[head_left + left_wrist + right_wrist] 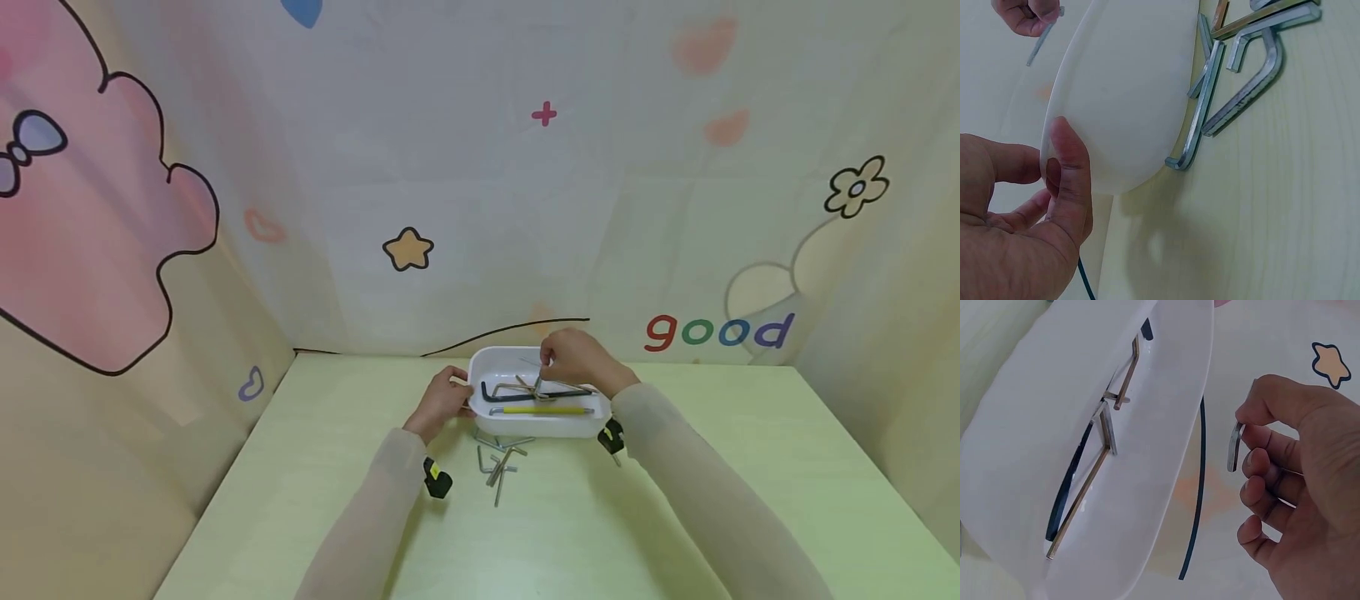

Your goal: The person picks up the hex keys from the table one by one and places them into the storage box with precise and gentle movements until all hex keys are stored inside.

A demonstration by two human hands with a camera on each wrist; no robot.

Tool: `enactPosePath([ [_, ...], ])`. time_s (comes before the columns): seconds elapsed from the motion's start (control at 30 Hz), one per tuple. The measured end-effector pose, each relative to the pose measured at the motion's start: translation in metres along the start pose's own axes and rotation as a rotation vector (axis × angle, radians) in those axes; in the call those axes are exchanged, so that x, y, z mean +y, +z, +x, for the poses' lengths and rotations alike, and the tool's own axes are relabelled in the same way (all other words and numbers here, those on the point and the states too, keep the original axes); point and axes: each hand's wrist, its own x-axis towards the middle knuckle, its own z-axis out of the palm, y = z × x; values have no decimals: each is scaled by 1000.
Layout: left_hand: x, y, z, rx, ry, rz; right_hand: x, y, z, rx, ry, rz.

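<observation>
A white oblong tray [540,427] stands on the table. My left hand [441,402] grips its rim at the left end, with the thumb on the outer wall in the left wrist view. Above the tray, my right hand [576,358] pinches a silver hex key [1234,450] between thumb and index finger. Inside the tray lie a black hex key [486,390], a yellow rod [542,410] with silver ends, and several bronze and silver hex keys [1079,503]. More loose hex keys [1200,112] lie in a pile in front of the tray.
The pale green table [555,533] ends at a printed curtain [487,275] close behind the tray. Each wrist carries a small black device, one at the left [437,479] and one at the right [611,436].
</observation>
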Motion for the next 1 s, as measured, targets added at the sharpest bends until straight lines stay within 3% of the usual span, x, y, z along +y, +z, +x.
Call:
enactPosePath([
  [0.5, 0, 2, -8, 8, 16, -15, 12, 6, 18, -68, -6, 8],
  [1.0, 2, -1, -4, -1, 12, -14, 18, 13, 37, -127, 5, 37],
])
